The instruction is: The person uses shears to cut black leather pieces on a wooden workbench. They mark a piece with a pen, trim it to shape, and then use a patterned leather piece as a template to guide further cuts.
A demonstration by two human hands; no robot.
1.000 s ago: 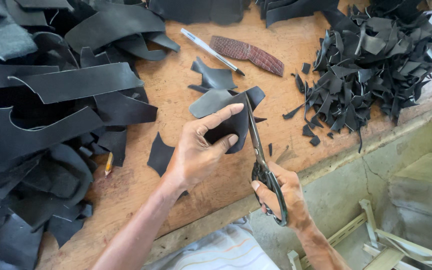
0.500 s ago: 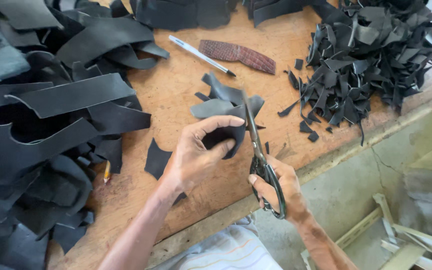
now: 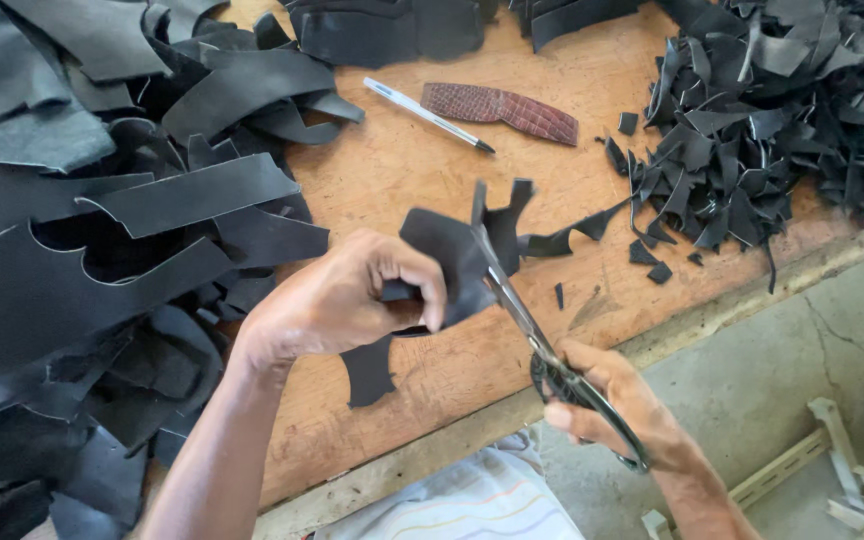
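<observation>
Near the front edge of the wooden table [image 3: 432, 375], the right hand [image 3: 617, 405] works scissors [image 3: 542, 345], fingers closed through the handles, blades biting into a black leather piece [image 3: 452, 255]. The left hand [image 3: 337, 300] pinches that piece, fingers curled tight. Cutting looks midway; finishing calls for turning the leather. Farther back lie a pen [image 3: 427, 114] and scraps [image 3: 772, 120].

— Where did the camera sit?
— On the person's head, looking steeply down over the forearms at the wooden desk [image 3: 402, 170].
— How near?
— Close: both hands filled the middle, the desk's front edge ran diagonally across the lower right, with the concrete floor [image 3: 772, 360] beyond.
— Any second view?
— None; only this one.
</observation>
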